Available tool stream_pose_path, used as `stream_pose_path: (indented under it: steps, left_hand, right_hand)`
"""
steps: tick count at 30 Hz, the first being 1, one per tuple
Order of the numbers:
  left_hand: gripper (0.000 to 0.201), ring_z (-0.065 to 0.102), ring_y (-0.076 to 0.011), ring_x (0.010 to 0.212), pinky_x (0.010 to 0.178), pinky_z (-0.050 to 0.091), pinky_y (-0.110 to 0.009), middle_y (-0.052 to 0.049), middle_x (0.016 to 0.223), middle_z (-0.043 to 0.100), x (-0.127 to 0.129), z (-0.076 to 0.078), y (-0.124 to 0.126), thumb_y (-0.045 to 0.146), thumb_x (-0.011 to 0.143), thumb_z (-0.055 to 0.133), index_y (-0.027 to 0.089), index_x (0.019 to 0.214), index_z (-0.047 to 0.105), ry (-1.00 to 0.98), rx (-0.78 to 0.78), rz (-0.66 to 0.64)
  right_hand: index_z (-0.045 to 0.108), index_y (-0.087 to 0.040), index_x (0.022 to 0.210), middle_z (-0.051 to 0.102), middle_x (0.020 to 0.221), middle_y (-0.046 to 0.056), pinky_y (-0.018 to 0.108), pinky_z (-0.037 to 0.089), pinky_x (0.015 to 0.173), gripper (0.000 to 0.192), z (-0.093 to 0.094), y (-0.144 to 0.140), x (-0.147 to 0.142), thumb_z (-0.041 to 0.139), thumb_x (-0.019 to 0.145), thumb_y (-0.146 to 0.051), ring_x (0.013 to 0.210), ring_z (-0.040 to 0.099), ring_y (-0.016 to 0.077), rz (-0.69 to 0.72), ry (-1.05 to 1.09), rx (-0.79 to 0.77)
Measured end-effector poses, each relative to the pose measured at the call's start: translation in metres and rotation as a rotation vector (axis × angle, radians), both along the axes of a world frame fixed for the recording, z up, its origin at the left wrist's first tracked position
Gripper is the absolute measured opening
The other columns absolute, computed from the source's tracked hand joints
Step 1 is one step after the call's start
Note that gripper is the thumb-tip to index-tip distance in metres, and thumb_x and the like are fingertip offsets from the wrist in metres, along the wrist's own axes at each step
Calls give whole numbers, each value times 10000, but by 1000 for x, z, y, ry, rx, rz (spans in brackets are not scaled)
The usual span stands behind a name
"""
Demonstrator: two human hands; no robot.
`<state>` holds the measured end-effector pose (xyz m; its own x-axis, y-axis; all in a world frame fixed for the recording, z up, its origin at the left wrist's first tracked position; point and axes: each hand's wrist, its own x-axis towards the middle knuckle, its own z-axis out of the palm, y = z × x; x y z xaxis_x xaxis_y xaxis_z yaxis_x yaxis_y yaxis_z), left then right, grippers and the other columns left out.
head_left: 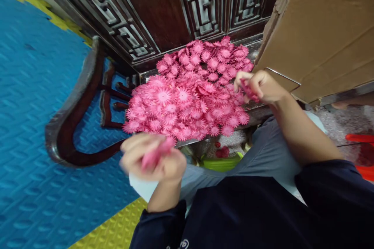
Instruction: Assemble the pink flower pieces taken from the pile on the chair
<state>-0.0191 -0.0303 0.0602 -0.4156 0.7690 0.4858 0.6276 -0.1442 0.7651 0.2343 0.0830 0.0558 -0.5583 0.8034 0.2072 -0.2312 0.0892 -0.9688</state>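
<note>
A heap of pink fabric flower pieces [191, 91] lies on the seat of a dark carved wooden chair [73, 124]. My left hand [152, 157], blurred, is below the heap's near edge with its fingers closed on pink flower pieces [154, 155]. At the heap's right edge my right hand [260, 85] pinches several pink flower pieces [248, 90] between thumb and fingers. Both forearms come from dark blue sleeves [263, 210] at the bottom.
A brown cardboard box [321, 27] stands at the right, beside the heap. Blue and yellow foam floor mats [32, 97] cover the left. Green pieces [222, 162] lie on the floor below the seat. Red plastic [362, 155] shows at the right edge.
</note>
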Motion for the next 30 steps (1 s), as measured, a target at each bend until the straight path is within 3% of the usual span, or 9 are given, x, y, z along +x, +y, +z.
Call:
stream_pose_path:
  steps: [1, 2, 5, 10, 14, 18, 24, 30]
  left_hand:
    - [293, 501, -220, 938, 829, 422, -407, -51, 847, 502, -1, 3, 8, 485, 859, 387, 250, 845, 562, 14, 139, 19]
    - [244, 505, -199, 960, 861, 420, -378, -51, 900, 514, 0, 5, 17, 432, 849, 461, 227, 839, 593, 63, 185, -11]
    - [181, 507, -151, 904, 850, 420, -303, -40, 880, 511, 0, 0, 38, 320, 834, 540, 189, 858, 661, 104, 123, -10]
    - [217, 514, -106, 708, 711, 431, -240, -8, 778, 585, -14, -17, 55, 323, 846, 527, 183, 934, 668, 36, 28, -15]
    - [245, 566, -134, 828, 799, 443, -267, -37, 905, 647, -21, -22, 60, 313, 850, 521, 180, 1010, 651, 58, -1, -38]
    - [353, 530, -193, 994, 932, 388, -345, -59, 1028, 621, -19, -21, 61, 318, 804, 596, 219, 1143, 610, 273, -65, -41]
    - [449, 503, -232, 1005, 924, 359, -391, -69, 1069, 597, -15, -19, 58, 328, 787, 612, 250, 1226, 562, 434, -151, -25]
    - [256, 489, -238, 1017, 902, 367, -388, -69, 1076, 592, -11, -18, 55, 321, 775, 625, 238, 1012, 677, 454, -113, -21]
  right_hand:
    - [409, -136, 342, 479, 684, 17, 233, 345, 530, 500, -3, -1, -5, 768, 652, -294, 653, 483, 78, 32, -32, -8]
    - [424, -138, 348, 480, 671, 15, 240, 332, 528, 496, -7, -3, -11, 749, 674, -322, 619, 454, 69, 46, -77, -23]
    - [441, -138, 362, 455, 635, -6, 246, 283, 524, 486, -22, -7, -29, 764, 647, -362, 561, 387, 54, 21, -153, -46]
    - [392, -143, 363, 407, 577, -25, 246, 261, 550, 521, -30, -3, -33, 834, 518, -369, 575, 372, 69, -204, -135, -90]
    - [398, -146, 360, 429, 598, -17, 249, 267, 564, 510, -28, -2, -32, 836, 499, -368, 583, 379, 77, -202, -154, -127]
    - [417, -148, 364, 451, 628, -6, 254, 281, 599, 465, -28, -3, -32, 820, 500, -334, 619, 405, 91, -173, -178, -135]
    - [428, -147, 363, 451, 620, -11, 251, 275, 617, 352, -28, -2, -31, 744, 510, -195, 626, 397, 90, -179, -185, -119]
    - [427, -148, 361, 447, 614, -14, 249, 278, 617, 312, -30, -5, -34, 686, 535, -128, 626, 396, 88, -170, -191, -127]
